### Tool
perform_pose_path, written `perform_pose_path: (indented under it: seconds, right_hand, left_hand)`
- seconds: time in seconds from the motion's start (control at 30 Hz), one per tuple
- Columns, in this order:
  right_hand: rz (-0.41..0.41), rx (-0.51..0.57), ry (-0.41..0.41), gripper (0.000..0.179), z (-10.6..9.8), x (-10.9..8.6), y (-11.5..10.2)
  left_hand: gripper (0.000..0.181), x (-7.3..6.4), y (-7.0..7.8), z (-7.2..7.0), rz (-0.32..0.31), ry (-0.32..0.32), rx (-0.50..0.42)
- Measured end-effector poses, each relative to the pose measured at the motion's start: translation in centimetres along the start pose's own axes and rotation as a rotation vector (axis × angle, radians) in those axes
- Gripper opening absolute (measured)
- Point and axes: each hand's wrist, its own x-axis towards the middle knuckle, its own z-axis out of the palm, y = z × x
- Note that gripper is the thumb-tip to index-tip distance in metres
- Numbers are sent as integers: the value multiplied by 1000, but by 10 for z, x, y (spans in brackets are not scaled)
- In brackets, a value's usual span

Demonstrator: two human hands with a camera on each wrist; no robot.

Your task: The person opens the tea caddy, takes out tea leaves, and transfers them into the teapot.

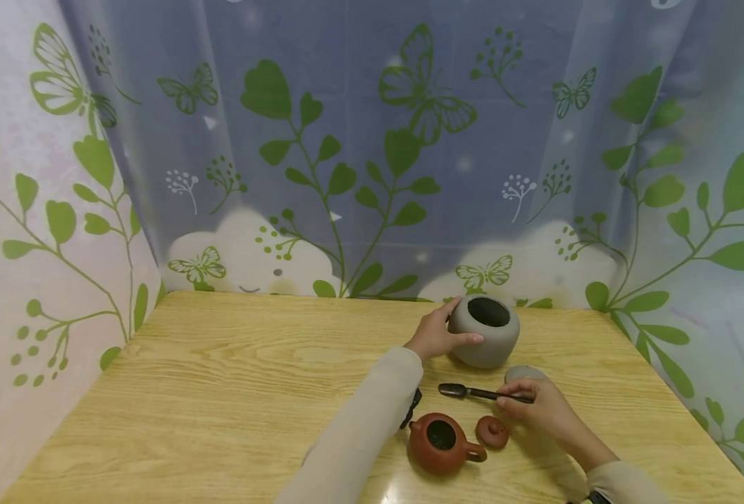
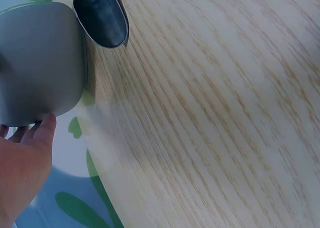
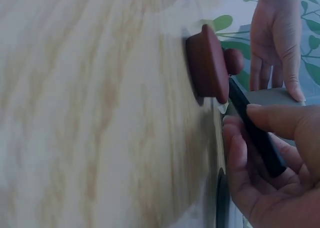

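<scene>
My left hand point(image 1: 439, 334) grips the side of a round grey jar point(image 1: 486, 343), thumb across its front; the jar leans slightly and its dark mouth faces me. Between thumb and fingers, my right hand point(image 1: 544, 413) holds the black handle point(image 3: 257, 133) of a small tea scoop point(image 1: 453, 390). The scoop's bowl hangs low in front of the jar, pointing left. In the left wrist view, the scoop bowl point(image 2: 102, 20) looks dark and hollow, near the jar point(image 2: 45, 63). What lies inside the jar is hidden in shadow.
Nearer me stands a reddish-brown teapot point(image 1: 434, 458) without its lid, dark inside. Its knobbed lid point(image 1: 493, 432) lies to the right. A flat grey lid point(image 1: 525, 373) sits behind my right hand. Patterned curtains point(image 1: 346, 105) border the wooden table point(image 1: 220, 392).
</scene>
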Motion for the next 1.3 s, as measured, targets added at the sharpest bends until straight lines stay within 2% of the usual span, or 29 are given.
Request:
perform_pose_path:
  seconds: [0.13, 0.23, 0.47, 0.7, 1.0, 1.3]
  right_hand:
    - [-94, -163, 24, 20, 0, 5, 5]
    - [-163, -237, 16, 16, 2, 7, 7]
    - [-194, -353, -16, 13, 5, 6, -1]
    - [-189, -373, -31, 9, 6, 8, -2]
    - [-221, -371, -38, 9, 5, 9, -2]
    - [-239, -359, -43, 11, 5, 8, 0]
  left_hand:
    - [88, -1, 1, -1, -2, 1, -2]
    - [88, -1, 1, -1, -2, 2, -3]
    - [89, 0, 1, -1, 2, -4, 1]
    - [89, 0, 1, -2, -15, -10, -9]
    - [89, 0, 3, -5, -13, -16, 0]
    - [85, -7, 5, -8, 4, -36, 18]
